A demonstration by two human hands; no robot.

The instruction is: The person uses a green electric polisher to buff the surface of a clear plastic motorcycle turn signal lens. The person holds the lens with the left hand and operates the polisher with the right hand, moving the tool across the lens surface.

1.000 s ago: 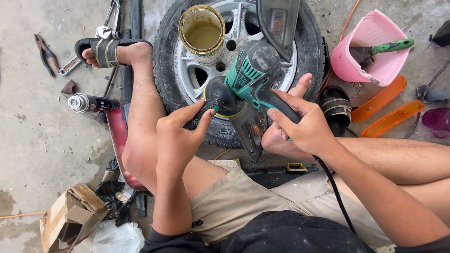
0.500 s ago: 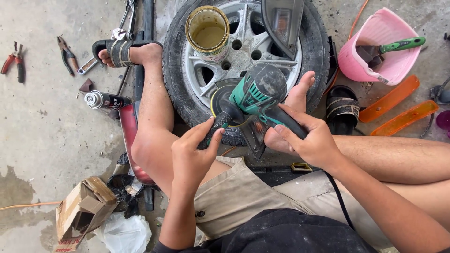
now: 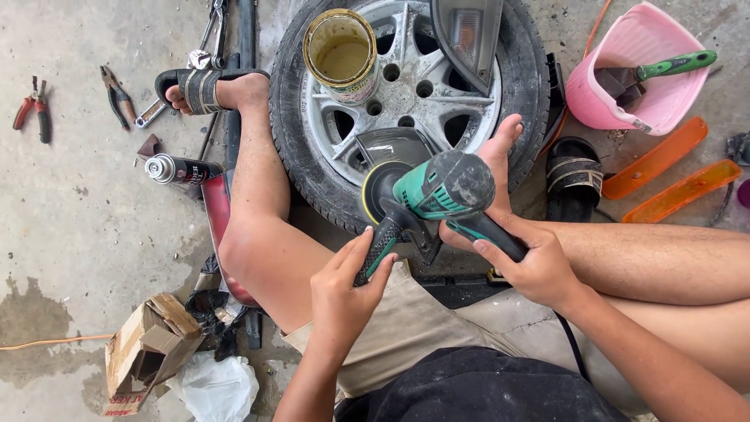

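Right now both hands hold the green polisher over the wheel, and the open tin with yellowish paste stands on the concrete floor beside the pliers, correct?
Not quite. The head view shows the open tin standing on the wheel, not the floor. Left hand and right hand do hold the green polisher.

Vehicle repair workshop, work done on the ground. Stained concrete floor (image 3: 70, 234); car wheel (image 3: 406, 109) lying flat; pliers (image 3: 35, 117) and spray can (image 3: 181, 169) far left; green power polisher (image 3: 433, 191); orange lamp lenses (image 3: 664, 168) right.
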